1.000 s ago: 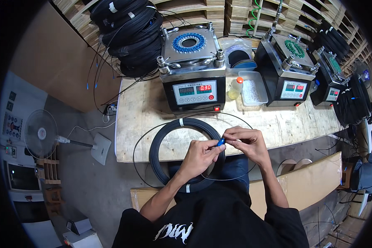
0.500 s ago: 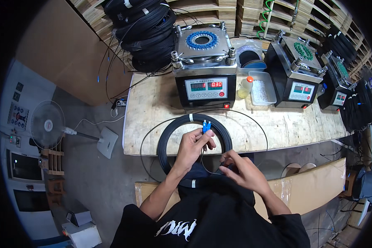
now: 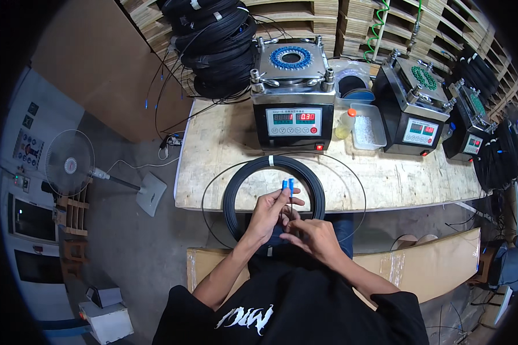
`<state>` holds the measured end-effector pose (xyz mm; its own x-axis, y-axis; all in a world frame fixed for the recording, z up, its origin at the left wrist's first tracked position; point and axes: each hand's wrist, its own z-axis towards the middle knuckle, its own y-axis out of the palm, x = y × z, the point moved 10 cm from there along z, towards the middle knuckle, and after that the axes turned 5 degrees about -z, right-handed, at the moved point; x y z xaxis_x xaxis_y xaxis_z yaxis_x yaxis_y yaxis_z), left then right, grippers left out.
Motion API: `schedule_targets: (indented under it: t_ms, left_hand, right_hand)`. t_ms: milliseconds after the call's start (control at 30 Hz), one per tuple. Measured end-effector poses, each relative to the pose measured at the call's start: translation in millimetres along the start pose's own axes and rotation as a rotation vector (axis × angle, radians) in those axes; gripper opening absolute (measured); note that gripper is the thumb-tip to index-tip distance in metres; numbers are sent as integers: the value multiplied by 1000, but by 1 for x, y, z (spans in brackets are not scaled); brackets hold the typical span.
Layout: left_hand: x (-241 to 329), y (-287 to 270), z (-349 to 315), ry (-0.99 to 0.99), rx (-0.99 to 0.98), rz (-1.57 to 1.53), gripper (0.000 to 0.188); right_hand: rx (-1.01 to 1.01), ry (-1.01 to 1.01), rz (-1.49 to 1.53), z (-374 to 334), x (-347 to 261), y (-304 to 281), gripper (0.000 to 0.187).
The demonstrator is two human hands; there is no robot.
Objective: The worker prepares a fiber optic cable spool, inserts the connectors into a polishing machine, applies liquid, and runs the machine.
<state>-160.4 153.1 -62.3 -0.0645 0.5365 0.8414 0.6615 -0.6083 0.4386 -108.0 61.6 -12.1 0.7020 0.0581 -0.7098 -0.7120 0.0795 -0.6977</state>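
Observation:
My left hand (image 3: 265, 215) is closed in a pinch on two blue fibre-optic connectors (image 3: 288, 186), which stand upright side by side above the thumb and fingertips. Just below and to the right, my right hand (image 3: 315, 234) has its fingers bent around the thin black cable (image 3: 292, 210) under the connectors. Behind both hands lies a round coil of black cable (image 3: 232, 198), tied with a white band, partly on the table and overhanging its front edge. A loose loop of the same cable spreads wide on either side of the coil.
On the wooden table (image 3: 397, 190) stands a polishing machine (image 3: 293, 118) with a ring of blue pieces on top. Two similar machines are further right. Beside them are an orange-capped bottle (image 3: 345, 125) and a plastic tub (image 3: 367, 138). Stacked black coils (image 3: 221, 54) rise at back left.
My right hand has moved left and up, from beside the coil to the cable below the connectors. The loose loop has drawn inward slightly. The whole view has shifted a little.

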Motion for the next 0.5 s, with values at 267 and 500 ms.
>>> schedule_targets:
  t_ms: [267,500]
  left_hand:
    - [39,-147,-50,205,505,115,43]
    - [51,-294,-41,436,794,657,34]
  right_hand:
    - [635,434,934,-37,84,-48,18]
    - [526,573,317,-29,214,-51,40]
